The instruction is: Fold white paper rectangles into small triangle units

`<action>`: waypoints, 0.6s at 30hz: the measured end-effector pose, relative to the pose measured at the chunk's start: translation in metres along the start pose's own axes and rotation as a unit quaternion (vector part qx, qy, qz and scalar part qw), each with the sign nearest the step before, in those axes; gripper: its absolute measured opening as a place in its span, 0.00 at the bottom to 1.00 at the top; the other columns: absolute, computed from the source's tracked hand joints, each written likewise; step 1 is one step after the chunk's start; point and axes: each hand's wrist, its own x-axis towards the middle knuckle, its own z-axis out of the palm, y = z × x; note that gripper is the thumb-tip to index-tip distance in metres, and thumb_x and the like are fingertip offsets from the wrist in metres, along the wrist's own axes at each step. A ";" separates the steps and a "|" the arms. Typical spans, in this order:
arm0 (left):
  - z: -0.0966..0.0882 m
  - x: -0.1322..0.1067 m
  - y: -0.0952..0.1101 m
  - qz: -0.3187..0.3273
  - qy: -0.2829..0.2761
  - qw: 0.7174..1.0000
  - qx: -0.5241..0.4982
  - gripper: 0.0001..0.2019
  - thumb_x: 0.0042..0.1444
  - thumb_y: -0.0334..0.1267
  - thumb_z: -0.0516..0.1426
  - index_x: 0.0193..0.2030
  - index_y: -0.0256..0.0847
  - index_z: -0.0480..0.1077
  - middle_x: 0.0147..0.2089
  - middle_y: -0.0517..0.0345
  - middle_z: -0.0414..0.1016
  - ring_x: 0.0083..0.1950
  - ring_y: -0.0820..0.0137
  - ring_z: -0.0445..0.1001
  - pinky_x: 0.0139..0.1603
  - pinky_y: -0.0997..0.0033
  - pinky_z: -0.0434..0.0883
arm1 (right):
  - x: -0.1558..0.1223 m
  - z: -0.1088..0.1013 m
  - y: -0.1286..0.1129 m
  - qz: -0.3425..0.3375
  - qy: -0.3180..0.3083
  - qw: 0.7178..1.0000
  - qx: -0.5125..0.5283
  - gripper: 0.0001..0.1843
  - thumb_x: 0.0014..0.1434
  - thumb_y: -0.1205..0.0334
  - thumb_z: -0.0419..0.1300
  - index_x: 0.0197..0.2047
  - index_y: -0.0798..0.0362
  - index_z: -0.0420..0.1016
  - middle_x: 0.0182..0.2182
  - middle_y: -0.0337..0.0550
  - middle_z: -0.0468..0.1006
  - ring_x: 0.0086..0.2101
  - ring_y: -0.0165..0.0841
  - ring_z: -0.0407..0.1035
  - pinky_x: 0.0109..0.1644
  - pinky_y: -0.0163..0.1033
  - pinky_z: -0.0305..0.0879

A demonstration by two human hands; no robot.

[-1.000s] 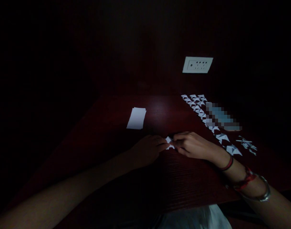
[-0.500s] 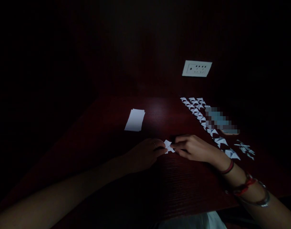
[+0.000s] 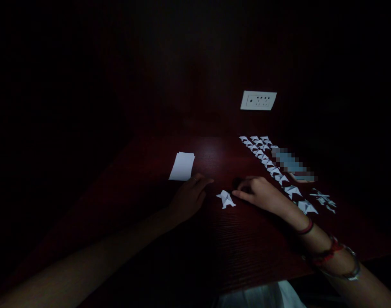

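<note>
A small folded white paper figure lies on the dark red table. My right hand rests just right of it, fingertips touching its edge, fingers loosely curled with nothing held. My left hand is off the figure, fingers stretched towards a stack of white paper sheets at the far left, holding nothing. The scene is very dark.
Rows of several folded white paper figures run diagonally along the right of the table, with a blurred flat object beside them and paper scraps further right. A white wall socket is behind the table.
Both hands pinched the paper figure between them before. Now it lies free on the table; my left hand has drawn away up and left towards the sheets.
</note>
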 end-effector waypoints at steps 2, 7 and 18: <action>0.002 0.001 -0.002 -0.010 0.006 1.000 0.002 0.19 0.51 0.23 0.45 0.50 0.40 0.58 0.45 0.56 0.60 0.46 0.71 0.62 0.48 0.65 0.64 | 0.001 0.006 -0.012 0.020 -0.031 0.999 -0.017 0.23 0.51 0.43 0.51 0.27 0.55 0.72 0.25 0.45 0.73 0.26 0.32 0.67 0.29 0.35 0.59; 0.006 0.000 -0.004 -0.013 0.024 1.000 0.007 0.18 0.51 0.24 0.45 0.48 0.40 0.60 0.45 0.56 0.60 0.46 0.70 0.62 0.48 0.65 0.64 | 0.006 0.021 -0.046 0.078 0.003 0.992 -0.104 0.23 0.48 0.45 0.55 0.35 0.58 0.70 0.33 0.52 0.71 0.32 0.38 0.66 0.32 0.38 0.60; 0.009 -0.002 -0.004 0.012 0.015 1.000 0.004 0.17 0.50 0.22 0.45 0.46 0.40 0.60 0.45 0.56 0.60 0.46 0.70 0.62 0.48 0.66 0.64 | 0.020 -0.015 0.002 0.029 -0.048 0.998 0.000 0.24 0.40 0.51 0.62 0.38 0.57 0.69 0.34 0.46 0.67 0.37 0.36 0.62 0.39 0.38 0.59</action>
